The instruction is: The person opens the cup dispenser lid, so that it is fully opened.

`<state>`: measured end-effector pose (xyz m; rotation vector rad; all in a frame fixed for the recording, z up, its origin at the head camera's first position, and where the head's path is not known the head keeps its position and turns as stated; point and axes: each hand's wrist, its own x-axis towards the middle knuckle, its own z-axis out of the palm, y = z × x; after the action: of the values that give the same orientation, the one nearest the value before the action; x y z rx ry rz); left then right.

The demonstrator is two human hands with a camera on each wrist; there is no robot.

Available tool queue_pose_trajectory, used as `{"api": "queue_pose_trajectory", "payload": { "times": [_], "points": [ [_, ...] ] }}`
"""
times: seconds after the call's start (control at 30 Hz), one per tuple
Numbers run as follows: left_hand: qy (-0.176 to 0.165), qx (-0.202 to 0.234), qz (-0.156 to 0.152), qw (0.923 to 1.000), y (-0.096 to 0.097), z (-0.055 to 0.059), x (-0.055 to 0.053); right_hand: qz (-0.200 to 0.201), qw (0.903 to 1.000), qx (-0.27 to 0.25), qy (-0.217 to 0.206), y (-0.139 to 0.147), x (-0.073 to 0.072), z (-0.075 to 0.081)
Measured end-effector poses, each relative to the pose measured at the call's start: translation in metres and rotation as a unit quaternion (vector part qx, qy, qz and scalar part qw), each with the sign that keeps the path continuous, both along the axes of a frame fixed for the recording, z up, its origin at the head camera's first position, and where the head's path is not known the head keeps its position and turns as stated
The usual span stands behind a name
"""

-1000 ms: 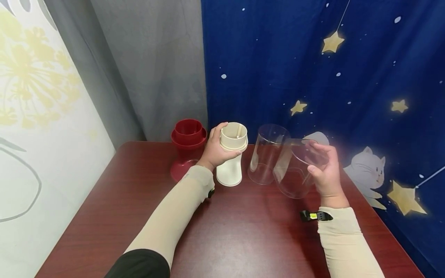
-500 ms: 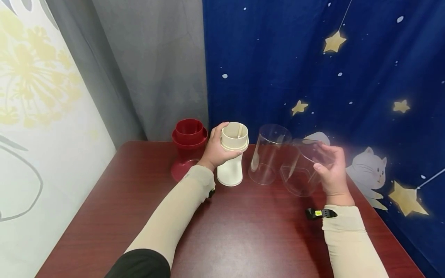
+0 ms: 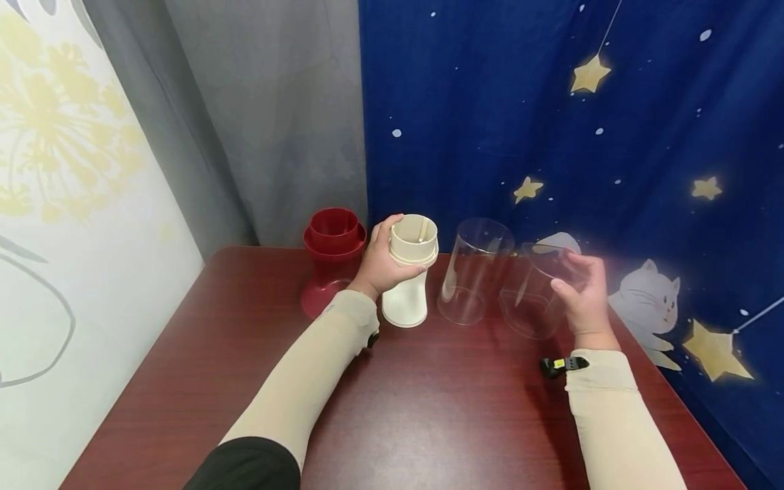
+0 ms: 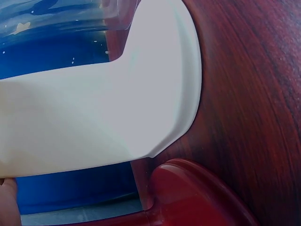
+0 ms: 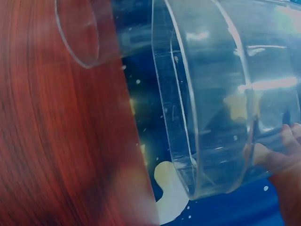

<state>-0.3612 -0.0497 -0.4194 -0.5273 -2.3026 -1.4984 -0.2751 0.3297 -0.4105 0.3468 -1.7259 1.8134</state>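
My left hand (image 3: 384,267) grips the cream-white plastic base (image 3: 405,298) around its upper part, just below the round collar. That base stands upright on the table, and the left wrist view shows its smooth white body (image 4: 108,108) and flared foot. My right hand (image 3: 586,294) holds a clear plastic cylinder (image 3: 531,306) by its upper end, thumb on the near side. In the right wrist view the lower rim of this clear cylinder (image 5: 216,99) appears raised off the table. A second clear cylinder (image 3: 463,279) stands upright between the white base and the held one.
Left of the white base stands a similar red base (image 3: 333,252) with a wide foot, close beside my left hand. The dark red wooden table (image 3: 404,422) reaches back to a grey curtain (image 3: 282,122) and a blue star-patterned curtain (image 3: 478,102).
My right hand has moved the clear cylinder to the right, away from the standing one, and its lower end is slightly higher. My left hand stays on the white base.
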Motion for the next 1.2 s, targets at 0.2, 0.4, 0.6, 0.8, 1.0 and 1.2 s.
{"api": "queue_pose_trajectory", "payload": {
  "times": [0.2,0.4,0.6,0.8,1.0,1.2],
  "points": [
    [0.002,-0.001,-0.001,1.0000,0.001,0.000,0.001,-0.053,0.9962,0.041,-0.055,0.004,-0.011,-0.006],
    [-0.002,-0.002,-0.001,1.0000,0.002,0.001,0.000,-0.075,0.9875,0.080,-0.114,0.006,-0.021,-0.015],
    [-0.004,-0.002,-0.002,1.0000,0.002,0.001,0.001,-0.085,0.9855,0.081,-0.123,0.007,-0.027,-0.029],
    [-0.004,-0.005,0.000,1.0000,0.002,0.002,0.002,-0.079,0.9850,0.077,-0.133,0.008,-0.031,-0.039],
    [-0.009,-0.004,0.001,1.0000,0.001,0.003,0.002,-0.061,0.9846,0.095,-0.134,0.001,-0.023,-0.031],
    [-0.006,-0.005,0.003,1.0000,-0.001,0.003,0.003,-0.068,0.9825,0.106,-0.137,0.009,-0.034,-0.044]
  ]
}}
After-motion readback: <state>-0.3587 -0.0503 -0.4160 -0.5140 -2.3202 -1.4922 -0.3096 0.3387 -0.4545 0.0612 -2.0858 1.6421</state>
